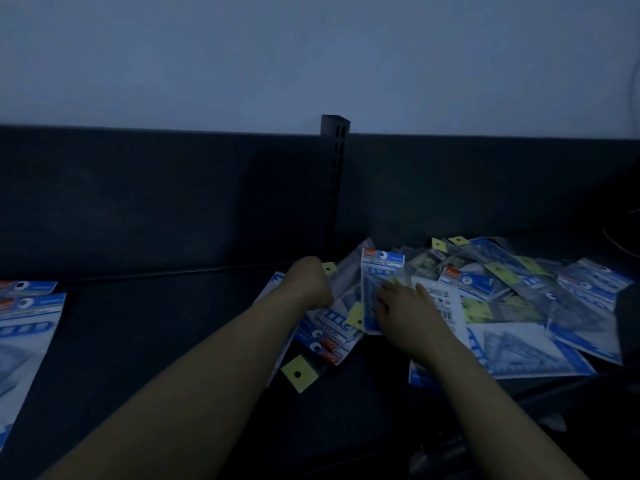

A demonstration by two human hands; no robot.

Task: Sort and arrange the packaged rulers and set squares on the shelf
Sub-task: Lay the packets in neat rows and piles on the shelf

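A: Two hands in the pile [519, 289] on the shelf [156, 323]?
B: Yes. Right hand [405, 306] grips a set-square packet [381, 271], long axis upright; left hand [308, 282] just beside, fingers hidden, cannot tell. Neat stack [24, 323] lies well left.

Matt dark finish on shelf [156, 323] and back panel [173, 202], smooth, painted-metal look. Same on slotted upright [336, 174]. Glossy clear plastic over ruler packs [519, 344], printed card inside. Matt yellow paper for hang tags [299, 373]. Smooth matt paint on wall [311, 57].
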